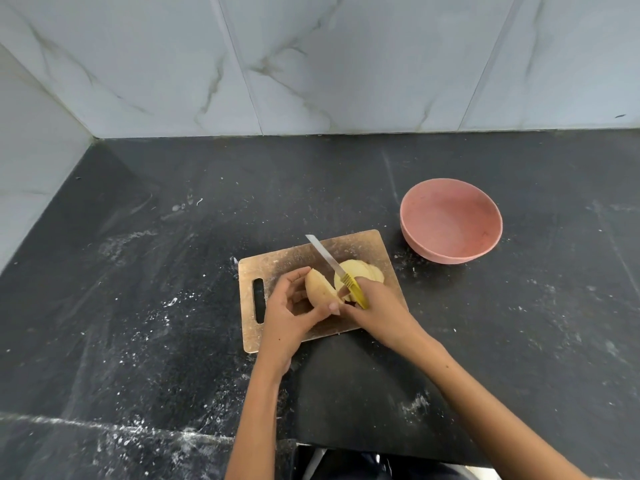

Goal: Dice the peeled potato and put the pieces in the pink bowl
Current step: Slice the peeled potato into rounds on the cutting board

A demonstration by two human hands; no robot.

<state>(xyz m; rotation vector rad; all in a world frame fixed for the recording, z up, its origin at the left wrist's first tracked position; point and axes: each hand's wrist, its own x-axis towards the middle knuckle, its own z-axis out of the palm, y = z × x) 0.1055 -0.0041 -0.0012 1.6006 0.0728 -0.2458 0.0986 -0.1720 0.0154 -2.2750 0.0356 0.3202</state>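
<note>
A peeled potato piece [319,286] stands on the wooden cutting board [287,263], and my left hand [289,311] grips it between thumb and fingers. My right hand [377,306] holds a knife by its yellow handle [356,292]. The steel blade [323,254] points away to the upper left and runs along the right side of the held piece. Several flat potato slices [363,270] lie fanned on the board just right of the blade. The pink bowl [450,220] sits on the counter beyond the board's right corner, with nothing inside.
The dark stone counter [156,306] is dusted with white specks and meets a marble-tiled wall [311,64] behind and on the left. Its front edge [381,448] runs below my forearms.
</note>
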